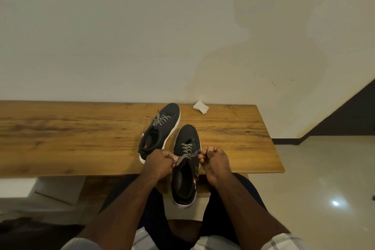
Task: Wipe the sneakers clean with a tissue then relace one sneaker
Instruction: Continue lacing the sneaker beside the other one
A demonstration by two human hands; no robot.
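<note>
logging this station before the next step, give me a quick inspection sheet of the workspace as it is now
surface: wooden bench along a pale stained wall, wood grain bare on the left.
job's things: near black sneaker overhangs the front edge, its checkered lace pulled across between both hands; far black sneaker laced, lying further back to the left; crumpled white tissue at the back edge, apart from both shoes.
clutter: nothing seen.
grip: left hand pinches one lace end; right hand pinches the other.
cables: nothing seen.
surroundings: glossy tiled floor on the right with a light glare, dark skirting at the wall base.
</note>
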